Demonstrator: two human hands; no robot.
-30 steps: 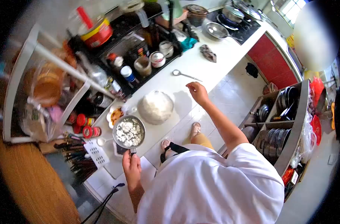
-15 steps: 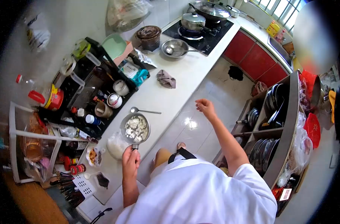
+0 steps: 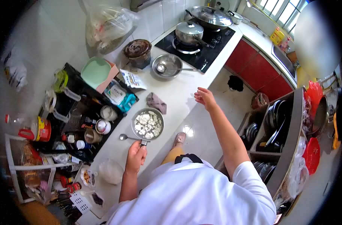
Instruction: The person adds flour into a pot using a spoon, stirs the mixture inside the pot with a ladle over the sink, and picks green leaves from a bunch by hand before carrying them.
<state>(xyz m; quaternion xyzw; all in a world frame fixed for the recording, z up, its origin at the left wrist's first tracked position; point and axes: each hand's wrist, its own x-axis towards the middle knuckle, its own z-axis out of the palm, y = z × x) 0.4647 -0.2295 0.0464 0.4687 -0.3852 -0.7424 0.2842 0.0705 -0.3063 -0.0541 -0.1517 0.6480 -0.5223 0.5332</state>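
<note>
My left hand (image 3: 136, 155) is closed round the short dark handle of a small grey saucepan (image 3: 148, 138). White crumbly lumps (image 3: 147, 124) are spread over the pan's bottom. The pan is over the counter, beside a crumpled grey-brown cloth (image 3: 156, 103); whether it touches the surface I cannot tell. A metal spoon (image 3: 123, 137) lies by the pan, its handle partly hidden beneath it. My right hand (image 3: 204, 98) is held out over the floor past the counter's edge, fingers stretched and holding nothing.
A metal bowl with a ladle (image 3: 167, 66) stands ahead, before the black cooktop (image 3: 212, 48) with its lidded pot (image 3: 189, 33) and wok (image 3: 211, 17). A black rack (image 3: 77, 120) of jars lines the left. Shelves of pans (image 3: 276, 123) stand right; a plastic bag (image 3: 111, 171) lies near.
My left hand has carried the saucepan forward along the counter, past the spoon and up to the cloth. I have stepped towards the cooktop. My right hand stays outstretched.
</note>
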